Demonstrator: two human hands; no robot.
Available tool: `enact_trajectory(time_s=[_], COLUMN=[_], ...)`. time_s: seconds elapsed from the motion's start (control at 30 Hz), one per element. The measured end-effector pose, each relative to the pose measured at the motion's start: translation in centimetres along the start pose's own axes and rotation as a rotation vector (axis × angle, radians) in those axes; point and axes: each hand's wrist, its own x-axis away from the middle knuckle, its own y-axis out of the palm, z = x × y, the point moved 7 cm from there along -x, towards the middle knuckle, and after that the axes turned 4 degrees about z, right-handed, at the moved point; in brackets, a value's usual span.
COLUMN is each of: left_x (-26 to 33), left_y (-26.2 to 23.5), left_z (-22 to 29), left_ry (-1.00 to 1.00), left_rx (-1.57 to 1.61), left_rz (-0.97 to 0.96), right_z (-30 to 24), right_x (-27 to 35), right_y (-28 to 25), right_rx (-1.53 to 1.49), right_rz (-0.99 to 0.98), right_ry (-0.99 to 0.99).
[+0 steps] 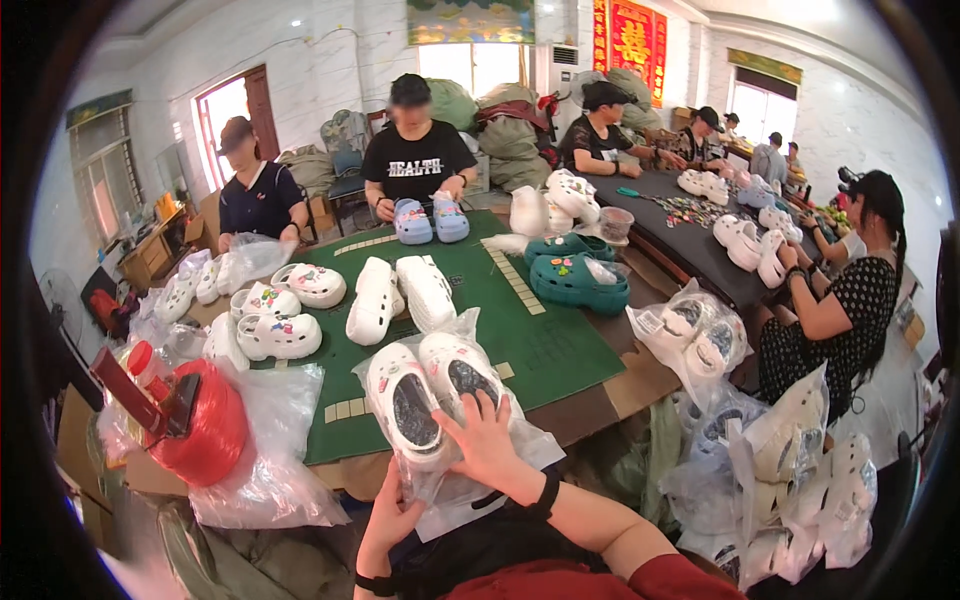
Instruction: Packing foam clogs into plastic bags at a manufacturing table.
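Observation:
A pair of white clogs in a clear plastic bag (430,395) lies at the near edge of the green table mat (540,340). My right hand (487,440) rests flat on the bag's near end, fingers spread over the clogs' heels. Lower down, my left hand (392,515) grips the bag's loose bottom edge below the table rim. Another pair of white clogs (398,295) lies unbagged on the mat just beyond.
A red bag with a tape dispenser (190,420) sits at the left beside loose plastic bags. More white clogs (275,320) lie left, green clogs (575,275) right, bagged pairs (695,335) at the right edge. Several people sit around the tables.

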Motion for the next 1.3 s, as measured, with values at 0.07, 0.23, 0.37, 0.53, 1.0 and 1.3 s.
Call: enact_trajectory(time_s=[0.07, 0.23, 0.37, 0.53, 1.0, 1.3], left_x=[0.2, 0.5, 1.0, 1.3, 0.5, 0.7], left_y=[-0.1, -0.5, -1.1, -1.3, -1.0, -2.0], left_z=[-0.4, -2.2, -1.9, -2.6, -3.8, -4.2], left_ry=[-0.032, -0.08, -0.099, -0.112, -0.099, -0.055], left_rx=[0.026, 0.066, -0.049, 0.099, 0.265, 0.147], left_rz=[0.015, -0.026, -0.024, 0.006, -0.071, -0.028], right_z=[-0.1, -0.3, -0.7, -0.9, 1.2, 5.3], right_x=[-0.1, 0.1, 0.2, 0.9, 3.3, 6.1], right_y=[-0.1, 0.3, 0.4, 0.5, -0.2, -5.4], right_rx=[0.0, -0.074, -0.084, -0.194, -0.193, -0.234], right_rz=[0.028, 0.077, 0.085, 0.133, 0.242, 0.377], right_ry=[-0.007, -0.044, -0.032, -0.12, -0.294, -0.167])
